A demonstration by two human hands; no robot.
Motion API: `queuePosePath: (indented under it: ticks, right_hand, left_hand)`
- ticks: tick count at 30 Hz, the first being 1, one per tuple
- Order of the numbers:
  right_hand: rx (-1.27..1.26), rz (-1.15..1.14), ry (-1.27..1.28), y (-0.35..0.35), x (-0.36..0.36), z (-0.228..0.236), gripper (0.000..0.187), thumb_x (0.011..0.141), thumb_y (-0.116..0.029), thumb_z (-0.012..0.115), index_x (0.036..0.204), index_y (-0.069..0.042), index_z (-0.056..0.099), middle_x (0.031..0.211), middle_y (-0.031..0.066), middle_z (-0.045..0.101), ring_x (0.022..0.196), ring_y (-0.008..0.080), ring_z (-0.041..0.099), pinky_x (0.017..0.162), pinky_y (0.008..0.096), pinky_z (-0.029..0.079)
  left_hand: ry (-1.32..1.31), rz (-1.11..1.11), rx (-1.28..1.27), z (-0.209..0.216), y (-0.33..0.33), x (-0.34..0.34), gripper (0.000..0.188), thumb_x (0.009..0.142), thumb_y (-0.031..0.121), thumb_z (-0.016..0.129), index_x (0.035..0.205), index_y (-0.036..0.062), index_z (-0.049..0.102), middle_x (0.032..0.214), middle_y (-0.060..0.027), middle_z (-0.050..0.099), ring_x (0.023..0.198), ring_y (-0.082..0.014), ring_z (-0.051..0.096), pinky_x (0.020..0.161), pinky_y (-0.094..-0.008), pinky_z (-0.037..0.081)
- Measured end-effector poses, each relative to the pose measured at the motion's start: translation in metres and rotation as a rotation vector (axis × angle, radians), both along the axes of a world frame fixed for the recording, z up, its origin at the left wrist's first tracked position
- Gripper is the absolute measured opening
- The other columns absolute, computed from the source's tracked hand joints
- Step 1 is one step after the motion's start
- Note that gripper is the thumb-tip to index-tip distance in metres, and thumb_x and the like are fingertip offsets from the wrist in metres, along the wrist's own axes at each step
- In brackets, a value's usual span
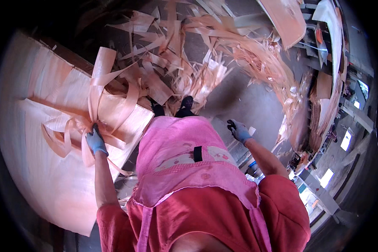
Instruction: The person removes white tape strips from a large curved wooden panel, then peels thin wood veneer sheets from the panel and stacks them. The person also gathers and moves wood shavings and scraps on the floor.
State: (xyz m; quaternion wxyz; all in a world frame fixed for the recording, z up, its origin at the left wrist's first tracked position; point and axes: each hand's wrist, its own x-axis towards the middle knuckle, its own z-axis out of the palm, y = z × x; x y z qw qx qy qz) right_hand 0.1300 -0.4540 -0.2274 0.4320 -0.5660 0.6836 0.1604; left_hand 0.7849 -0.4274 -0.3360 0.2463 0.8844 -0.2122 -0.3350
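My left hand, in a light blue glove with dark fingers, is closed on a bunch of wood veneer strips. These pale, pinkish strips curl and loop above and around the hand. Beneath them lies a broad stack of veneer sheets on my left. My right hand, gloved the same way, hangs in the air to the right of my pink apron. Its fingers are apart and slightly bent, with nothing seen in them.
Torn veneer scraps cover the floor ahead of my feet and reach a long heap at right. A large curved veneer sheet is at the far right. Stacked sheets stand along the right side. My dark shoes touch the scraps.
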Motion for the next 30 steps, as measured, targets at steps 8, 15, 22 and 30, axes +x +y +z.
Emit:
queuePosePath:
  ticks: [8,15,22,30]
  right_hand:
    - [-0.063,0.053,-0.003,-0.028,0.023,0.007,0.03,0.087,-0.013,0.057,0.115,-0.004,0.056,0.109,0.0192,0.064,0.102,0.035,0.061,0.085,0.0404,0.048]
    - [0.007,0.049,0.088,0.011,-0.004,0.0,0.03,0.087,-0.015,0.056,0.115,-0.006,0.058,0.108,0.0181,0.065,0.101,0.0357,0.061,0.085,0.0403,0.048]
    - [0.051,0.015,-0.004,0.048,-0.016,-0.017,0.031,0.088,-0.012,0.055,0.118,-0.005,0.057,0.107,0.0165,0.066,0.099,0.0297,0.064,0.08,0.0368,0.05]
    - [0.224,-0.366,-0.093,0.001,0.012,0.007,0.032,0.086,-0.001,0.053,0.118,-0.004,0.059,0.107,0.0178,0.066,0.095,0.0281,0.067,0.08,0.0364,0.051]
  left_hand:
    - [0.107,0.063,-0.145,0.002,-0.005,-0.005,0.036,0.091,0.024,0.059,0.106,-0.0091,0.062,0.089,-0.013,0.067,0.073,-0.017,0.056,0.069,-0.0337,0.046]
    - [0.067,0.038,-0.164,0.003,-0.007,-0.006,0.038,0.089,0.025,0.061,0.103,-0.0098,0.062,0.091,-0.0165,0.068,0.075,-0.0218,0.059,0.072,-0.0365,0.046]
    - [-0.037,0.009,-0.083,0.009,-0.016,-0.014,0.039,0.089,0.026,0.061,0.099,-0.0114,0.063,0.088,-0.0212,0.067,0.073,-0.0248,0.059,0.07,-0.039,0.046]
    - [0.066,0.083,-0.065,0.012,-0.016,-0.01,0.029,0.09,0.019,0.06,0.1,-0.0079,0.064,0.085,-0.009,0.065,0.076,-0.0164,0.056,0.07,-0.0321,0.046]
